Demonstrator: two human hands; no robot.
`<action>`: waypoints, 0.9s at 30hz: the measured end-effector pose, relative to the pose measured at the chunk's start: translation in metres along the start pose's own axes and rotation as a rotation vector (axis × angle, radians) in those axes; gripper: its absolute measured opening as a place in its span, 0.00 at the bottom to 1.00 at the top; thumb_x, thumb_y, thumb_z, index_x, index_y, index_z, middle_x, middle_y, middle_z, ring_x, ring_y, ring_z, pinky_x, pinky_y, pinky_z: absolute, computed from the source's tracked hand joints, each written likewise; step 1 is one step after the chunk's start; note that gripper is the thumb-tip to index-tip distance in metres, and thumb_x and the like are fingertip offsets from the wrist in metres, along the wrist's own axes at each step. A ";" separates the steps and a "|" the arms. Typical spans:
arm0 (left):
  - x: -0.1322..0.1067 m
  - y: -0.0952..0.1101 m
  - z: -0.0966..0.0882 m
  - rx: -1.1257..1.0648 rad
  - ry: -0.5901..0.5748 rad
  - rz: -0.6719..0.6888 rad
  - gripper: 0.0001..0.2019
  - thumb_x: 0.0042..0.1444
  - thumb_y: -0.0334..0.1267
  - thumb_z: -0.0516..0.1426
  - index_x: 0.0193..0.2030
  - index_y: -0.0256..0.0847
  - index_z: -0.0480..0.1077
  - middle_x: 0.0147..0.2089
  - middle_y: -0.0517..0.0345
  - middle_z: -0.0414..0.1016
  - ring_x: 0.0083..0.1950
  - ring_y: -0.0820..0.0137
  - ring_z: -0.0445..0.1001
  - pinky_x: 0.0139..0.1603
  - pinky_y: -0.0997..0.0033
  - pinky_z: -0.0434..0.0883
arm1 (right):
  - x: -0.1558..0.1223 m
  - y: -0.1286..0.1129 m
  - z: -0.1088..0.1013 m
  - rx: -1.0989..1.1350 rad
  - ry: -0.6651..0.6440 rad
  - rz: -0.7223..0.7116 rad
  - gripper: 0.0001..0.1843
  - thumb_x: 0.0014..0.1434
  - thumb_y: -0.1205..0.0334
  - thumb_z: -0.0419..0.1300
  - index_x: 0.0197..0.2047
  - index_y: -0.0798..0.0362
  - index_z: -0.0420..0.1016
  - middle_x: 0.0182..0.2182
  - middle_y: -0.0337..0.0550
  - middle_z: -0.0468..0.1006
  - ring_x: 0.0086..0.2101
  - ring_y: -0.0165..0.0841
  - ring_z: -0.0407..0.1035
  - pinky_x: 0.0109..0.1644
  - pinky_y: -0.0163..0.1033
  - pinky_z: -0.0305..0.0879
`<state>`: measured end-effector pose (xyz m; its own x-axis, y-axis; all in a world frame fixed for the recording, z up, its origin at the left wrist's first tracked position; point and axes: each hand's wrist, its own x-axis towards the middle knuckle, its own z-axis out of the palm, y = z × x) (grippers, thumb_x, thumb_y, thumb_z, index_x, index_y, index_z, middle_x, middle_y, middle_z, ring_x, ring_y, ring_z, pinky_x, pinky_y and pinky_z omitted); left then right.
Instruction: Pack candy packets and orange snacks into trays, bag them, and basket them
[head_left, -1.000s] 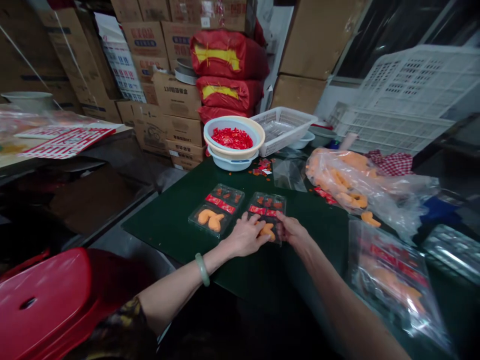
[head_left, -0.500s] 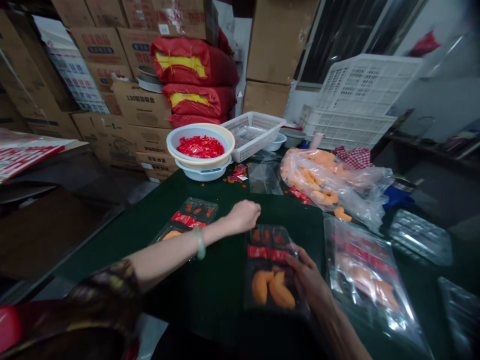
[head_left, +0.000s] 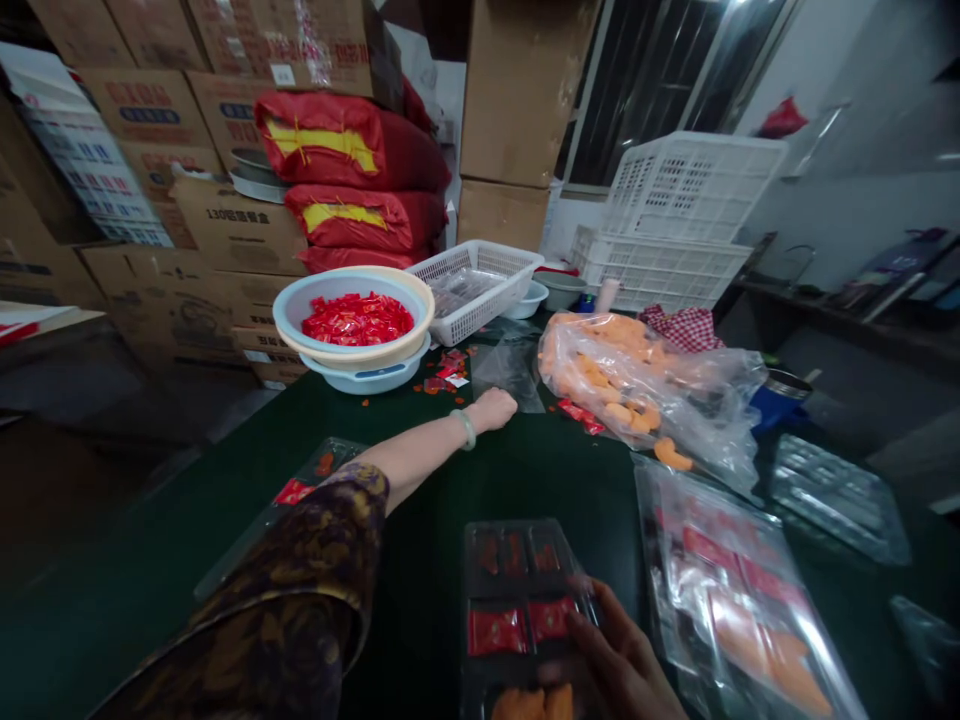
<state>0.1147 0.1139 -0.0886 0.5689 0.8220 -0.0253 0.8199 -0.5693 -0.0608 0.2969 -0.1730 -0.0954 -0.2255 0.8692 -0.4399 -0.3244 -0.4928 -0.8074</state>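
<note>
Clear tray w/ red sachets, orange pieces, at btm edge

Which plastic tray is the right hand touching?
The clear plastic tray with red sachets under the right hand; the other tray lies left, partly beneath the patterned sleeve.

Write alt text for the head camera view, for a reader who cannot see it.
A person's right hand rests on a clear plastic tray holding red sachets and orange crescent-shaped pieces on a dark green table. The left hand, wearing a jade bangle, lies beyond, near stacked bowls of more sachets.
</note>
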 end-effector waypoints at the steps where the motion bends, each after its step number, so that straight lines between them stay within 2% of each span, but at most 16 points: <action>1: -0.002 -0.001 0.000 0.000 -0.012 0.013 0.07 0.50 0.27 0.56 0.33 0.30 0.74 0.38 0.41 0.76 0.42 0.62 0.75 0.42 0.71 0.69 | 0.000 0.000 0.000 0.002 -0.013 0.006 0.29 0.45 0.48 0.68 0.47 0.50 0.63 0.29 0.40 0.78 0.29 0.38 0.75 0.22 0.31 0.61; 5: -0.008 -0.005 -0.004 -0.004 -0.028 0.050 0.06 0.51 0.30 0.56 0.34 0.32 0.74 0.38 0.45 0.76 0.41 0.64 0.75 0.42 0.73 0.69 | -0.001 0.001 0.000 0.002 -0.001 0.013 0.28 0.46 0.48 0.67 0.46 0.49 0.62 0.22 0.37 0.76 0.26 0.36 0.75 0.23 0.31 0.62; 8: -0.008 -0.004 -0.007 0.000 -0.010 0.044 0.08 0.50 0.25 0.55 0.36 0.32 0.74 0.42 0.44 0.76 0.43 0.65 0.74 0.45 0.72 0.68 | -0.002 0.002 0.000 -0.006 -0.008 0.042 0.28 0.45 0.48 0.68 0.46 0.48 0.63 0.19 0.36 0.75 0.25 0.36 0.74 0.24 0.32 0.63; 10: -0.006 -0.002 -0.007 0.005 0.008 0.028 0.10 0.50 0.22 0.53 0.35 0.31 0.74 0.42 0.41 0.75 0.44 0.63 0.74 0.46 0.70 0.68 | -0.003 0.002 0.000 -0.018 0.010 0.049 0.28 0.45 0.48 0.67 0.46 0.48 0.64 0.20 0.36 0.75 0.24 0.36 0.74 0.25 0.33 0.64; 14: -0.001 0.002 -0.010 0.006 0.055 -0.012 0.10 0.51 0.23 0.52 0.34 0.30 0.74 0.39 0.37 0.75 0.44 0.62 0.75 0.46 0.68 0.68 | -0.002 0.003 -0.001 0.017 -0.006 0.009 0.26 0.48 0.52 0.67 0.48 0.48 0.64 0.28 0.39 0.78 0.26 0.35 0.74 0.26 0.33 0.64; 18: -0.008 0.009 -0.016 0.010 0.072 -0.022 0.09 0.51 0.24 0.52 0.34 0.29 0.74 0.38 0.35 0.75 0.41 0.60 0.75 0.41 0.67 0.69 | 0.000 0.001 -0.003 0.022 -0.041 -0.040 0.20 0.51 0.54 0.65 0.44 0.50 0.64 0.26 0.39 0.78 0.23 0.32 0.73 0.24 0.32 0.63; 22: -0.042 0.039 -0.015 -0.007 0.026 0.061 0.07 0.49 0.25 0.54 0.31 0.32 0.74 0.34 0.41 0.76 0.38 0.62 0.75 0.36 0.70 0.67 | -0.003 -0.005 -0.005 0.045 -0.110 -0.032 0.21 0.49 0.55 0.66 0.43 0.50 0.63 0.28 0.39 0.78 0.22 0.33 0.74 0.23 0.32 0.64; 27: -0.114 0.089 -0.012 -0.080 -0.014 0.283 0.07 0.55 0.32 0.52 0.29 0.37 0.71 0.36 0.48 0.74 0.40 0.66 0.71 0.37 0.71 0.65 | -0.021 -0.002 -0.009 0.013 -0.199 0.058 0.25 0.44 0.57 0.68 0.43 0.51 0.64 0.30 0.40 0.78 0.20 0.34 0.73 0.22 0.33 0.65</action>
<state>0.1235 -0.0309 -0.0792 0.7750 0.6305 -0.0438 0.6318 -0.7745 0.0299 0.3104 -0.1903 -0.0879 -0.4209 0.8151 -0.3980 -0.3173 -0.5434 -0.7772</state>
